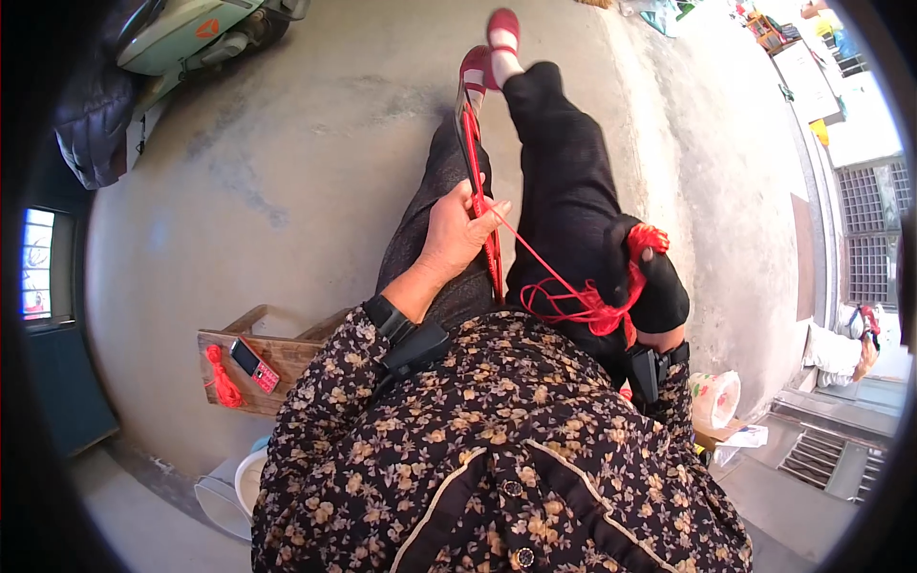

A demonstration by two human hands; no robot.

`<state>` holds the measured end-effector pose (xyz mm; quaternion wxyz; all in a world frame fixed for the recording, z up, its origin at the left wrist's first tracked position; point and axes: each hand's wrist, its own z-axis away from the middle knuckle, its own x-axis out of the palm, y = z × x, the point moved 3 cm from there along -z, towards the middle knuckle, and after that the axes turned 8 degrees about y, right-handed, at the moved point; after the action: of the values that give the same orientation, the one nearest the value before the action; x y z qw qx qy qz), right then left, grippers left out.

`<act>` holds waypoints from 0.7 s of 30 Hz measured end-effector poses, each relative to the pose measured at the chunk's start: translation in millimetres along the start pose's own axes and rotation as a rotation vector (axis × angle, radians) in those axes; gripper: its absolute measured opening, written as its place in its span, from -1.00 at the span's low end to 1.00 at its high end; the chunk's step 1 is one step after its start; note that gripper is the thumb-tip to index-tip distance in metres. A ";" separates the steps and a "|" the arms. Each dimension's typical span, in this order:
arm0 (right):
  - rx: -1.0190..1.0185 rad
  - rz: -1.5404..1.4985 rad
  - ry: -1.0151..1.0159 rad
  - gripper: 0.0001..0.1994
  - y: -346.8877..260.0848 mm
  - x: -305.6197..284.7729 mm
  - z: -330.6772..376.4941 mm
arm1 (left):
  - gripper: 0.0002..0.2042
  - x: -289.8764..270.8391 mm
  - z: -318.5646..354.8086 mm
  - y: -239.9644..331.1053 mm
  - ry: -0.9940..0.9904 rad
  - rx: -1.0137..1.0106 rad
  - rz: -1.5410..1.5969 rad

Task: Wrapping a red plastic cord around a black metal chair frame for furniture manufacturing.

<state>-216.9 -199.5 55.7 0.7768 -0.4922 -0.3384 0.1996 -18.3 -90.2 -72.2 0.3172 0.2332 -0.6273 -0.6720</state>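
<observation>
My left hand (455, 232) is closed around a long narrow strip of red cord and dark edging (481, 205), which runs from my shoes to my waist. A single strand of red cord (537, 254) stretches from this hand across to my right. There, my right hand (661, 298), in a black glove with a bare thumb tip showing, grips a bundled hank of red cord (649, 240). Loose loops of the cord (594, 307) hang beside it over my dark trousers (564, 162).
A wooden stool (218, 346) at my left bears a red phone (256, 365) and a small red cord bundle (222, 377). Pale buckets (222, 498) stand below it. A scooter (196, 38) is at far left. A white plastic bag (714, 399) sits at my right.
</observation>
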 end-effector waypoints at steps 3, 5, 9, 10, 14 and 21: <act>0.029 -0.073 -0.109 -0.53 5.0 -3.7 -11.7 | -0.53 -3.5 -2.1 3.5 -0.007 -0.062 -0.041; 0.052 -0.139 -0.088 -0.55 9.6 -7.2 -13.5 | -0.61 -3.5 2.5 15.0 0.005 -0.079 -0.097; 0.071 -0.283 -0.032 -0.62 18.1 -12.0 -22.1 | -0.56 -9.0 10.9 27.5 -0.144 -0.252 -0.044; 0.073 -0.298 -0.028 -0.62 18.3 -9.1 -26.2 | -0.56 -13.5 14.4 33.8 -0.147 -0.258 -0.058; 0.085 -0.244 0.056 -0.69 13.8 -4.4 -38.6 | -0.67 -48.5 20.5 67.9 -0.009 -0.139 -0.238; -0.579 0.536 -0.015 -0.62 -41.6 77.8 -23.2 | -0.39 -10.3 52.3 160.4 -0.336 0.037 0.081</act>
<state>-147.3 -182.2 112.0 0.5239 -0.7603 -0.2456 0.2953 -27.0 -48.3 91.3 0.2305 0.0980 -0.6926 -0.6765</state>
